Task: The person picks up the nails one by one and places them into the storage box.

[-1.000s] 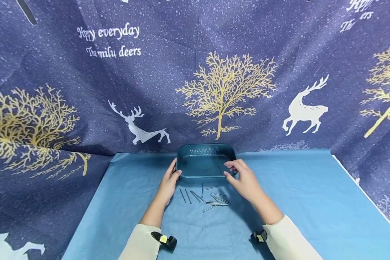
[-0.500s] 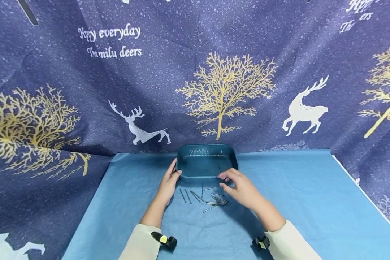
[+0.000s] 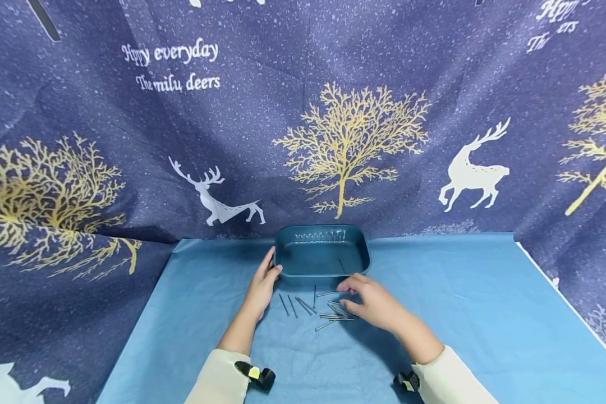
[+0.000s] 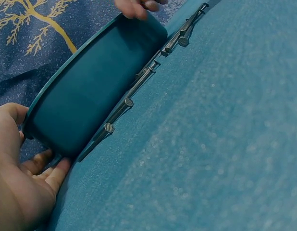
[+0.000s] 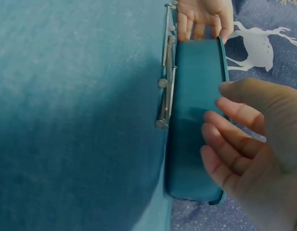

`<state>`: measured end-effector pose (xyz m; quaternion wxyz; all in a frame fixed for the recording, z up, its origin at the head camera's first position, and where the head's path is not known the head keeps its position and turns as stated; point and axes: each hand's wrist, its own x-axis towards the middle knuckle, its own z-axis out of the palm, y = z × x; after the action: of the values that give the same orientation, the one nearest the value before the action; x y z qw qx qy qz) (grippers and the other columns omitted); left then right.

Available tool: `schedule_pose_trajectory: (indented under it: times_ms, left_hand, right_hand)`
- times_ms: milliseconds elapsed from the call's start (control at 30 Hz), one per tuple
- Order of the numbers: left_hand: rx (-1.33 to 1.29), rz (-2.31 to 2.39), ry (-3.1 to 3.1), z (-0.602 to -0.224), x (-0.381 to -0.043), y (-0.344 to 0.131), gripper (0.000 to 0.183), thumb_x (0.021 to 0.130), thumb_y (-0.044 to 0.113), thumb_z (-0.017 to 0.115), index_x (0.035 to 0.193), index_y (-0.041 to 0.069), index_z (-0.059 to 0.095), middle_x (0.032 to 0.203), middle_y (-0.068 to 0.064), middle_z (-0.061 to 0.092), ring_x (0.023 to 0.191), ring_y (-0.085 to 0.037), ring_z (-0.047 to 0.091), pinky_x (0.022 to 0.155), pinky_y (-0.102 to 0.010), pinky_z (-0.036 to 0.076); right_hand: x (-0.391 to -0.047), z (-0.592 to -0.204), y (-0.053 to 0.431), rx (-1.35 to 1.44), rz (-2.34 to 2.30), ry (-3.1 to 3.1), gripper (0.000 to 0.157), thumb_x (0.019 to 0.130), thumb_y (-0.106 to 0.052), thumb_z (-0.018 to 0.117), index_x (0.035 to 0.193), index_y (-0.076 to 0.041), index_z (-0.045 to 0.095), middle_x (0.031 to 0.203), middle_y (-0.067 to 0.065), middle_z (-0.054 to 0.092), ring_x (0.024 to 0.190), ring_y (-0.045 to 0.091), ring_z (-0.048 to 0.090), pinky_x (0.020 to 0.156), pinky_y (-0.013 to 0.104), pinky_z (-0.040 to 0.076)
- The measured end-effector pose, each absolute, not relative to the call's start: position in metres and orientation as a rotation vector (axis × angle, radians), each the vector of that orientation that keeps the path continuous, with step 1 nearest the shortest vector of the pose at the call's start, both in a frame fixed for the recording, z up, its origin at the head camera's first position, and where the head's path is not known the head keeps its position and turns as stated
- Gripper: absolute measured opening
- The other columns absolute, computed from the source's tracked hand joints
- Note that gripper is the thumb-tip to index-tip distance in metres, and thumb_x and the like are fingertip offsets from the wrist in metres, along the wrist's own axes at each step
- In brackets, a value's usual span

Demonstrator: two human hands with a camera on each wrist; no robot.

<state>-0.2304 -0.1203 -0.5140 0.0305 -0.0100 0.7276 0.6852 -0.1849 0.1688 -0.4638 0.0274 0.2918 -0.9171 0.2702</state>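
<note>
A dark teal tray stands against the backdrop, with one thin nail lying inside at its right. My left hand holds the tray's left end, thumb at the front corner and fingers along the side. Several metal nails lie scattered on the cloth before the tray, some crossing in a heap at the right. Over the right side of these nails hovers my right hand, thumb and fingers apart. In the right wrist view, nothing shows between the fingers of this right hand.
A light blue cloth covers the table. Behind it hangs a dark blue fabric backdrop printed with deer and trees, close to the tray's back rim. Black wrist cameras are strapped at both sleeves.
My right hand has come from above the tray's right end towards me, down to the nails in front. The left hand and the tray have stayed in place.
</note>
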Motion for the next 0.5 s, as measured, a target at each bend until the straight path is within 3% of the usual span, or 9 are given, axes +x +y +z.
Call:
schedule_pose_trajectory:
  times_ms: [500]
  left_hand:
    - [-0.040,2.109,2.251,-0.5128,-0.2296,-0.1203,0.060,0.107,0.028,0.049,0.161,0.034,0.025,0.170,-0.010,0.016,0.157,-0.029,0.019,0.123,-0.054,0.030]
  right_hand:
    - [-0.1851,-0.4736,0.1677,0.949,0.750,-2.994,0.023,0.088,-0.014,0.076,0.109,-0.010,0.070,0.100,0.001,0.063,0.088,0.016,0.061,0.076,0.033,0.054]
